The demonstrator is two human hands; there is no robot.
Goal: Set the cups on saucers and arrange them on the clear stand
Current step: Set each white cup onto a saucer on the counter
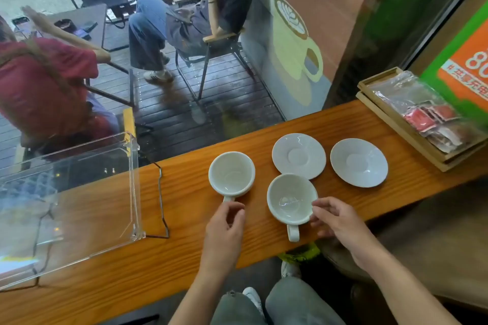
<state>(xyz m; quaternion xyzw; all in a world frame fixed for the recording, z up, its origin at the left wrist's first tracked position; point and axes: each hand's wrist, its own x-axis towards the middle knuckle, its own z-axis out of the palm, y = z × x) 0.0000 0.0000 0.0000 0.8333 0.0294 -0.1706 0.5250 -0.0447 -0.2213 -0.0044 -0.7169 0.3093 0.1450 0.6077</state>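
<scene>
Head view. Wooden table (184, 208): two white cups, two white saucers, one clear stand (68, 203) at left. Left cup (231, 173) and right cup (291, 199) upright, empty, on bare wood. Near saucer (299, 155) just behind right cup; far saucer (358, 162) beside it. Left hand (224, 232), fingers loosely curled, at left cup's handle; grip unclear. Right hand (338, 221), part open, fingertips touching right cup's side.

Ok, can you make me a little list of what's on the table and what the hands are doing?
cups: two white, empty; left cup, right cup
saucers: two, bare; near saucer, far saucer
clear stand: left side of counter, nothing on it
left hand: at left cup's handle
right hand: fingers touching right cup's side
done yet: no cup on a saucer
</scene>
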